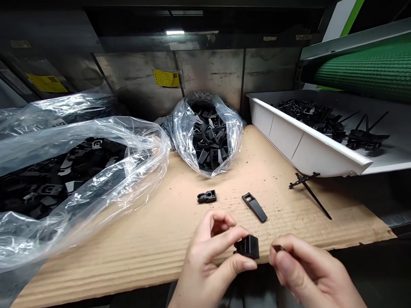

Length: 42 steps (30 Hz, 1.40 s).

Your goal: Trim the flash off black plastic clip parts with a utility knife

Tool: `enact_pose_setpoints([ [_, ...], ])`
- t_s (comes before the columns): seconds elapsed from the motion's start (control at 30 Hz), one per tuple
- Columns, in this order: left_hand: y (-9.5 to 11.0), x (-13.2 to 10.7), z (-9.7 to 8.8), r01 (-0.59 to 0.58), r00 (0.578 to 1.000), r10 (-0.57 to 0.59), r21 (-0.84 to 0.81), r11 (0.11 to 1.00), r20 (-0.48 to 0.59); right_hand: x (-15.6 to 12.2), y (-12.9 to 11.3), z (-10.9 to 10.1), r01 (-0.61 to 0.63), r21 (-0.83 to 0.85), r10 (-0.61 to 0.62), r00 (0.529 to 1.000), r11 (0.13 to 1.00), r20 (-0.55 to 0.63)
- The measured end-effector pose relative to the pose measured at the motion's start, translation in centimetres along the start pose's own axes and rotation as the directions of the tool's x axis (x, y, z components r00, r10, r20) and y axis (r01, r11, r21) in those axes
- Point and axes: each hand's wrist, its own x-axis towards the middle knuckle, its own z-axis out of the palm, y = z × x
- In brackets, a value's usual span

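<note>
My left hand [211, 257] pinches a chunky black plastic block [247, 246] between thumb and fingers. My right hand [309, 272] is close to the block's right side, and its thumb and forefinger grip a small dark piece [277, 248], mostly hidden by the fingers. The two hands are not touching. Beyond them on the corrugated cardboard sheet [148, 255] lie a flat black plastic strip with a rectangular hole [255, 207] and a small black plastic clip [206, 196].
A clear plastic bag of black parts [208, 136] stands at the back, and a larger bag [56, 180] spills across the left. A white tray [294, 134] holds black moulded sprues [314, 115]. Another sprue [307, 189] lies on the cardboard. A green conveyor belt [370, 65] runs above.
</note>
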Motion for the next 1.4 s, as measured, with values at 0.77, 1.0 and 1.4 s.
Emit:
enact_pose_setpoints([
  [0.77, 0.0, -0.1, 0.4, -0.014, 0.994, 0.002, -0.109, 0.994, -0.105, 0.7, 1.5, 0.0, 0.473, -0.553, -0.552, 0.833, 0.686, 0.029],
  [1.0, -0.2, -0.1, 0.3, -0.046, 0.998, 0.042, -0.089, 0.995, -0.053, 0.9, 1.5, -0.4, 0.442, -0.555, -0.512, 0.858, 0.704, 0.035],
  [1.4, -0.6, -0.3, 0.4, -0.127, 0.992, 0.126, -0.071, 0.989, -0.02, 0.5, 1.0, -0.5, 0.332, -0.42, -0.323, 0.942, 0.844, 0.095],
])
